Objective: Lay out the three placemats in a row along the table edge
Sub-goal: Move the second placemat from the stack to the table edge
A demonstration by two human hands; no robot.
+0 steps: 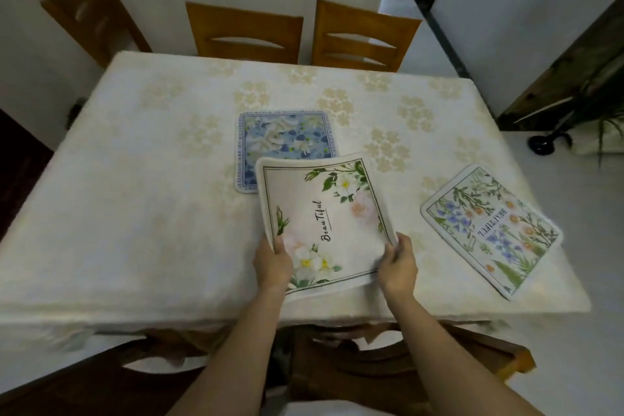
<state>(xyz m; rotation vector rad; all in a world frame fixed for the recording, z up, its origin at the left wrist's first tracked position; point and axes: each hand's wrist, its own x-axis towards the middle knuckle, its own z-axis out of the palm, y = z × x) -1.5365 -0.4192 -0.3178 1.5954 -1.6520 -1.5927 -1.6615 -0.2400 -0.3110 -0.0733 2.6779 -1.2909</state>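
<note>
A cream placemat (332, 213) with white roses and the word "Beautiful" is lifted off the table, its far end curling upward. My left hand (271, 263) grips its near left corner and my right hand (396, 265) grips its near right edge. Behind it a blue floral placemat (287, 138) lies flat near the table's middle, its near part hidden by the held mat. A third placemat (491, 233) with blue and orange wildflowers lies flat and skewed by the near right corner of the table.
The table (135, 196) has a cream flowered cloth. Two wooden chairs (243, 32) stand at the far side, another chair (87, 7) at the far left. Chair backs (388, 365) sit below the near edge. A plant (604, 125) stands on the floor at right.
</note>
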